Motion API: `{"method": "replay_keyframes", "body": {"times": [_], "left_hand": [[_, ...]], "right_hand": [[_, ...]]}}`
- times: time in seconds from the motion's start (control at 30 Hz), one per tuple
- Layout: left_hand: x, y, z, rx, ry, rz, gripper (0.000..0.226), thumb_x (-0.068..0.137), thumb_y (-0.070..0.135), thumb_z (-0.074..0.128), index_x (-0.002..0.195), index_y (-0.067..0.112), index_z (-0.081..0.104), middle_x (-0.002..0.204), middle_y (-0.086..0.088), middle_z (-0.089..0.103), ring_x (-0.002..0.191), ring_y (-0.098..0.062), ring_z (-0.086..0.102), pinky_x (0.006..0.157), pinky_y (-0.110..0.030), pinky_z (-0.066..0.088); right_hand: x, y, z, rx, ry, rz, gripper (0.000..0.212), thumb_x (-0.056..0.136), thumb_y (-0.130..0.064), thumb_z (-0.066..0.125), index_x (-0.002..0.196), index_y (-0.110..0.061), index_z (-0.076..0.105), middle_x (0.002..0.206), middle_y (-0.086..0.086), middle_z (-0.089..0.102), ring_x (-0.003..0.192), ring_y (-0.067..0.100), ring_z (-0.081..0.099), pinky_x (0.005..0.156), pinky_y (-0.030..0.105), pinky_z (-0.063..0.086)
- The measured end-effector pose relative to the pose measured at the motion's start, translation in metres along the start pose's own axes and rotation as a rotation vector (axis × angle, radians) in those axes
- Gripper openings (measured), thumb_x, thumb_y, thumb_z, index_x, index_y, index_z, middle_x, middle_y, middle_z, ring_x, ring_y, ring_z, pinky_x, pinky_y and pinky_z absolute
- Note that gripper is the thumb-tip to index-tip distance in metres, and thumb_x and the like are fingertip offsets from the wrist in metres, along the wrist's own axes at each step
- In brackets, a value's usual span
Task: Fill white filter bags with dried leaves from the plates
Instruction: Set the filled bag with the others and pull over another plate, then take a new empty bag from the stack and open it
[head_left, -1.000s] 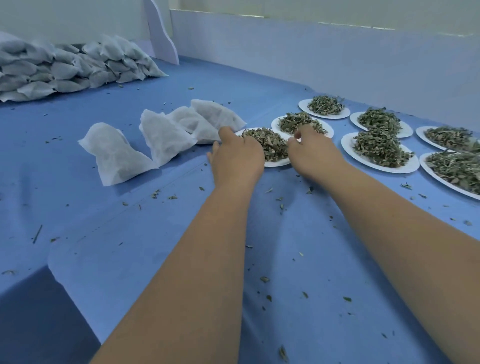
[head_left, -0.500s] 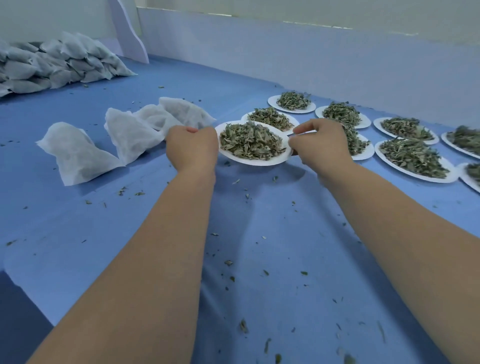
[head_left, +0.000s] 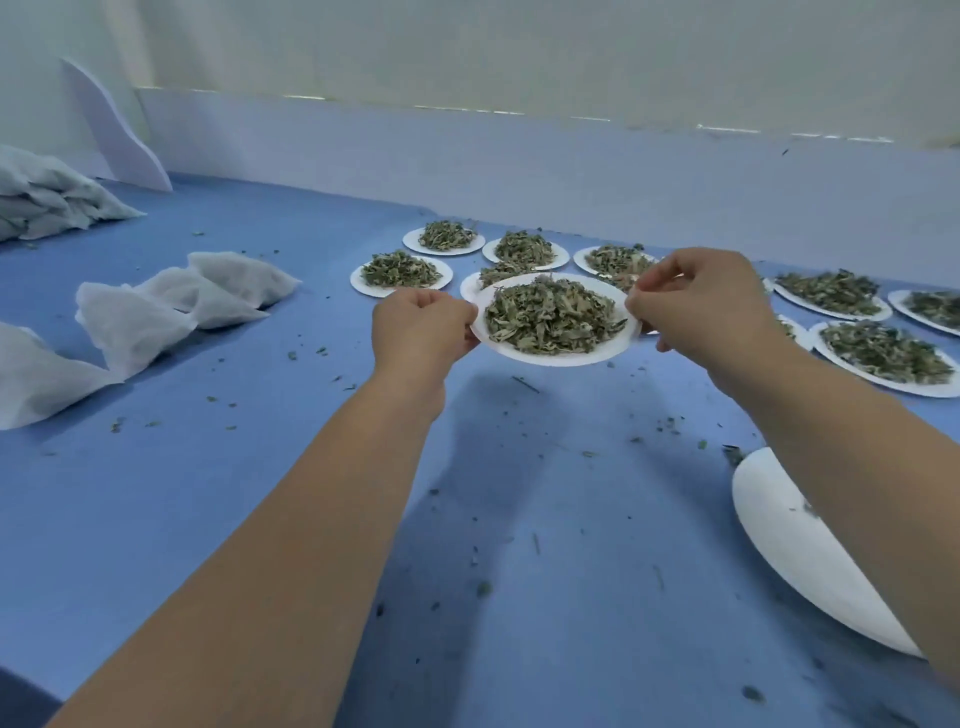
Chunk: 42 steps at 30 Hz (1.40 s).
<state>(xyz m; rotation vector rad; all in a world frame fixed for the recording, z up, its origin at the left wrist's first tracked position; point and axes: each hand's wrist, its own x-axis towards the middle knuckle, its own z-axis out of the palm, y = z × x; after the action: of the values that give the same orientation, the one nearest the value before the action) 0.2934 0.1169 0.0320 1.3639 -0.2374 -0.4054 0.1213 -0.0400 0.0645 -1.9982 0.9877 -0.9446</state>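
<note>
A white paper plate (head_left: 558, 358) heaped with dried green leaves (head_left: 553, 316) is held in the air above the blue table. My left hand (head_left: 422, 326) grips its left rim and my right hand (head_left: 698, 301) pinches its right rim. Several more plates of dried leaves (head_left: 400, 270) lie on the table behind and to the right. Several white filter bags (head_left: 140, 317) lie loose on the table to the left.
An empty white plate (head_left: 795, 540) lies near the right edge, partly under my right forearm. A stack of filled white bags (head_left: 47, 195) sits at the far left. Leaf crumbs are scattered over the blue table cover (head_left: 519, 519). A low white wall (head_left: 519, 166) borders the back.
Both hands have lifted the plate of leaves off the table and brought it toward me. The view has shifted right, revealing the empty plate.
</note>
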Motion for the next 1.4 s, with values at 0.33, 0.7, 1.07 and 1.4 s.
{"method": "replay_keyframes", "body": {"times": [0.33,0.7,1.07,1.4], "left_hand": [[-0.088,-0.023,0.083,0.315,-0.200,0.129,0.011,0.076,0.005,0.071,0.075,0.013,0.064,0.072,-0.004,0.067,0.065,-0.018,0.069,0.072,-0.046,0.064],[-0.145,-0.057,0.119,0.705,-0.299,0.390,0.009,0.073,0.018,0.068,0.071,0.026,0.063,0.060,0.006,0.064,0.061,-0.011,0.065,0.057,-0.031,0.054],[-0.151,-0.075,0.120,0.818,-0.312,0.472,0.014,0.079,0.029,0.075,0.070,0.027,0.063,0.057,0.010,0.060,0.065,0.010,0.056,0.049,-0.013,0.033],[-0.154,-0.074,0.117,0.887,-0.317,0.550,0.017,0.080,0.031,0.075,0.069,0.027,0.064,0.057,0.011,0.060,0.062,0.001,0.058,0.053,-0.018,0.036]], "right_hand": [[-0.068,0.061,-0.120,-0.281,0.138,0.010,0.010,0.083,-0.018,0.068,0.077,-0.026,0.068,0.069,-0.007,0.072,0.073,0.013,0.070,0.066,0.031,0.054],[-0.117,0.113,-0.182,-0.245,0.166,0.176,0.017,0.082,-0.016,0.076,0.070,-0.026,0.070,0.063,-0.007,0.071,0.072,0.017,0.072,0.068,0.032,0.056],[-0.127,0.130,-0.185,-0.428,0.096,0.149,0.012,0.078,-0.017,0.068,0.074,-0.028,0.068,0.068,-0.012,0.069,0.071,0.004,0.064,0.060,0.025,0.050],[-0.124,0.130,-0.185,-0.546,0.038,0.128,0.010,0.083,-0.019,0.062,0.079,-0.027,0.066,0.074,-0.010,0.067,0.076,0.011,0.063,0.069,0.033,0.056]]}}
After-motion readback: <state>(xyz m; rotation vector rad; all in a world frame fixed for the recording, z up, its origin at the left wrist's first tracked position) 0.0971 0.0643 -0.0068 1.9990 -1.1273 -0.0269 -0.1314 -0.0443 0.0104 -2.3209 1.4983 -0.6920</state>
